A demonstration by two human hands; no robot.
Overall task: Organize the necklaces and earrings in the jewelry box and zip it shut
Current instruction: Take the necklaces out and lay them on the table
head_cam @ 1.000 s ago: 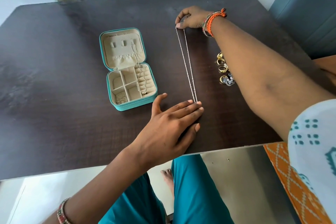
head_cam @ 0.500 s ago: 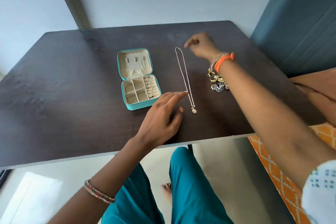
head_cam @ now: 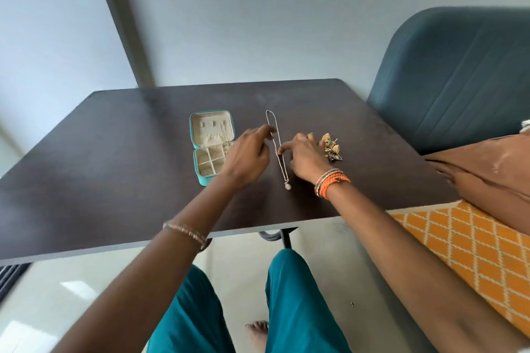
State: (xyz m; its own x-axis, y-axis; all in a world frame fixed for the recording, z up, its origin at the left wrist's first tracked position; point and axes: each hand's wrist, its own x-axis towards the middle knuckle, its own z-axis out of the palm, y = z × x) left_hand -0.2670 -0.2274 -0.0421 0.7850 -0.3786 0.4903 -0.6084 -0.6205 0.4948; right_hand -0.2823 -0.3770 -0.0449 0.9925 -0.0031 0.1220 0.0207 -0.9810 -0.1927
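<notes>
A dark table (head_cam: 120, 157) stood against a pale wall, a blue chair (head_cam: 453, 80) at its right. The teal jewelry box (head_cam: 213, 147) lay open on it, lid flat behind the tray; my left hand (head_cam: 249, 155) covered the tray's right side, so those compartments were hidden. The necklace (head_cam: 277, 146) lay stretched straight on the wood between my hands, pendant toward me. My left fingers were loosely bent just beside the chain's far part, gripping nothing I could see. My right hand (head_cam: 304, 158) reached its forefinger and thumb to the chain's middle; it perhaps pinched it, but blur kept me from telling. The earrings (head_cam: 332, 147) sat heaped behind that hand, partly cut off by it. Half a second before, my right hand had hung beyond the chain's far end and my left near the pendant; both had since drawn in to the chain's middle.
</notes>
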